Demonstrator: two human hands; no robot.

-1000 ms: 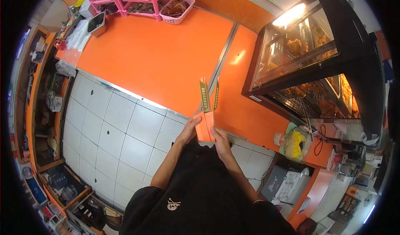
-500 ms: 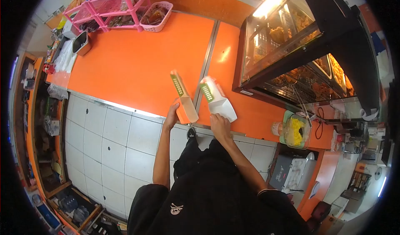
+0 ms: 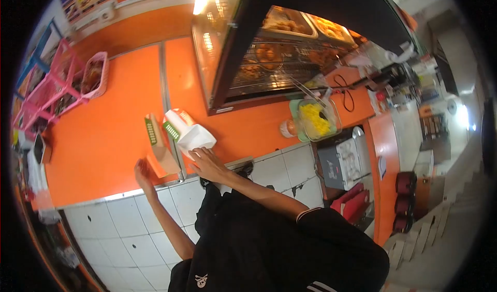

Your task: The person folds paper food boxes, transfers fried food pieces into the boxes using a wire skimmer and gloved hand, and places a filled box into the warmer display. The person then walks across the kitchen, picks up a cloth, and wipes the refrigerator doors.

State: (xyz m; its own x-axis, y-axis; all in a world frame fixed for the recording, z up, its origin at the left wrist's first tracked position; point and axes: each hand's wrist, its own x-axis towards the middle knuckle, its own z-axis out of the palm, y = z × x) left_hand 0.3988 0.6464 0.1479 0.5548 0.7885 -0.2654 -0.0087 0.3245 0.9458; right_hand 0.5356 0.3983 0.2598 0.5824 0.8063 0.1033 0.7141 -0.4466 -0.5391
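Observation:
Two paper food boxes stand side by side on the orange counter (image 3: 114, 106). The left one (image 3: 161, 157) has an orange outside and a raised flap with a green patterned label. The right one (image 3: 196, 138) shows its white inside, with a similar flap raised. My left hand (image 3: 143, 174) is at the near left side of the orange box, fingers extended and holding nothing. My right hand (image 3: 208, 165) is spread at the near edge of the white box; its fingertips overlap the rim, and whether they touch it I cannot tell.
A lit glass warming cabinet (image 3: 279, 49) with fried food rises behind the right part of the counter. Right of the boxes are a clear tub of yellow shreds (image 3: 314, 120) and tongs (image 3: 305, 88). A pink rack (image 3: 62, 80) and basket (image 3: 95, 75) are at left.
The two boxes were together in my hands, then separated, and now rest on the counter. Both hands have opened. The view has turned right, toward the cabinet.

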